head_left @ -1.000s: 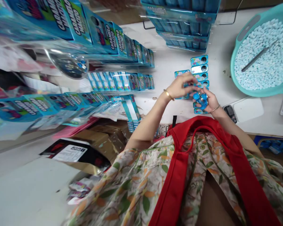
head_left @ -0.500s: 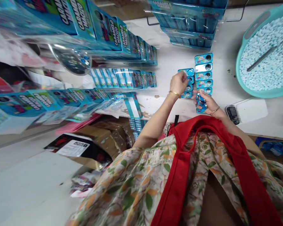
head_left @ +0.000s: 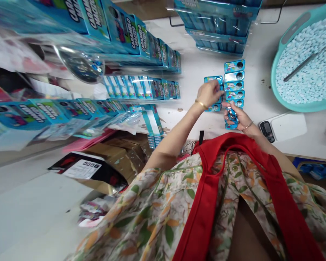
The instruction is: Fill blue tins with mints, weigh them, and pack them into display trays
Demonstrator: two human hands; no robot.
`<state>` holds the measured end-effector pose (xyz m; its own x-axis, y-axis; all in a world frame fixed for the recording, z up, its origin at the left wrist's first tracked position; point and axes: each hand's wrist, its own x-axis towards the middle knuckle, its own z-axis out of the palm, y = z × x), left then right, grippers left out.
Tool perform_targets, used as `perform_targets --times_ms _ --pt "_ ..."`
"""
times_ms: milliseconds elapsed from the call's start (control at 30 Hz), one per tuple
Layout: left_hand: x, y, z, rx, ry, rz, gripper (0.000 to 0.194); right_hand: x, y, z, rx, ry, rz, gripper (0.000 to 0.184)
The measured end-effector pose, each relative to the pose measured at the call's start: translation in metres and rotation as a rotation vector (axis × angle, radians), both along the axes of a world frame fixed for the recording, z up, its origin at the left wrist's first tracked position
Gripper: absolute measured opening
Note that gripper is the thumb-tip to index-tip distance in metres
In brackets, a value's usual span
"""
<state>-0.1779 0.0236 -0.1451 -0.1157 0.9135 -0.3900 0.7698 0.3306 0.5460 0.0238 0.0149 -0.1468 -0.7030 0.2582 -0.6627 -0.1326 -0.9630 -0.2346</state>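
Two columns of small blue rectangular tins lie on the white table in front of me. Over the left column, my left hand (head_left: 208,94) is bent in a pinch, fingertips pointing at the gap between the columns; anything in the pinch is too small to make out. It covers the middle tins, while a top tin (head_left: 213,79) shows beyond it. At the near end of the right column (head_left: 234,76), my right hand (head_left: 240,117) is closed around several small round blue-and-silver pieces (head_left: 232,114). Its fingers partly hide the nearest tins.
A teal basin (head_left: 277,90) of pale blue candies with a dark stick stands at the right. Near it lies a white scale (head_left: 289,127). Stacked blue display boxes (head_left: 141,43) fill the left, with a metal bowl (head_left: 78,65) among them. More wrapped boxes (head_left: 217,29) stand at the back.
My left hand has moved from the top tin of the left column a little nearer and rightward, closer to my right hand. My right hand has stayed nearly in place, still holding the round pieces.
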Motion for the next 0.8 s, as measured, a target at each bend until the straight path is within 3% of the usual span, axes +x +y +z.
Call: perform_targets --times_ms 133,300,400,567,700,800 --pt "0.013 -0.039 0.022 0.121 -0.322 -0.295 0.025 0.002 -0.004 0.003 0.029 0.008 0.079 0.044" --pt "0.017 -0.064 0.029 0.133 -0.336 -0.335 0.015 0.005 -0.015 0.003 0.043 0.067 0.203 0.047" --pt "0.017 -0.066 0.025 0.11 -0.263 -0.235 0.013 0.003 -0.021 0.003 0.036 0.107 0.246 0.05" --pt "0.01 -0.044 0.014 -0.054 -0.009 0.2 0.007 -0.002 -0.022 0.002 0.094 0.008 0.14 0.05" --pt "0.004 -0.018 0.007 -0.27 0.181 0.24 0.016 -0.001 -0.018 0.0 0.18 -0.073 0.085 0.049" --pt "0.001 -0.008 -0.001 -0.335 0.25 0.214 0.022 0.001 -0.014 0.001 0.228 -0.109 0.075 0.054"
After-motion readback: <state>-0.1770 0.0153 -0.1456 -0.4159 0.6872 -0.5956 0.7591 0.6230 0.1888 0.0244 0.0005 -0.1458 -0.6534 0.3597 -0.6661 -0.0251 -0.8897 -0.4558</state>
